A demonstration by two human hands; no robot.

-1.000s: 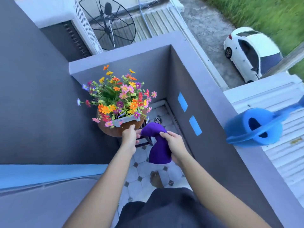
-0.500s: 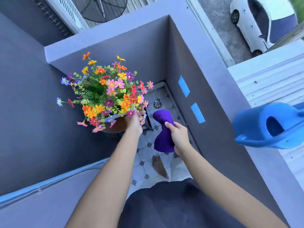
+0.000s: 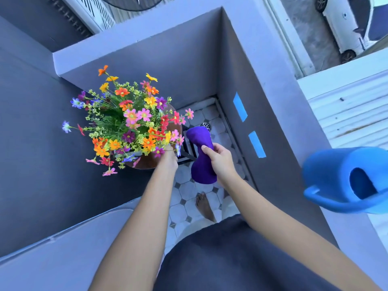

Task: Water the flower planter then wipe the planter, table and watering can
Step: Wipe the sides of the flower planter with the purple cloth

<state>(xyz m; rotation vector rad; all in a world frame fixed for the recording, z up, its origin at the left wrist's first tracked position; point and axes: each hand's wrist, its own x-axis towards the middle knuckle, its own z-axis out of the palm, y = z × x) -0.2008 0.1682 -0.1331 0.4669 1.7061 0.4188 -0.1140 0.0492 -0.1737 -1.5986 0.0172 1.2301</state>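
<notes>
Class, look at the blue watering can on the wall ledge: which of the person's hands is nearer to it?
Right. The right hand, gripping the purple cloth, is closer to the blue watering can. The left hand is farther, at the brown planter under the flowers.

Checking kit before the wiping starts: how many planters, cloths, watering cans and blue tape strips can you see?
Planter: 1
Purple cloth: 1
Blue watering can: 1
Blue tape strips: 2
Total: 5

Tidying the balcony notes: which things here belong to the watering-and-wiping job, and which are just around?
Job: flower planter, purple cloth in the right hand, left hand at the planter, blue watering can.
Around: white car, floor drain, blue tape strips.
</notes>
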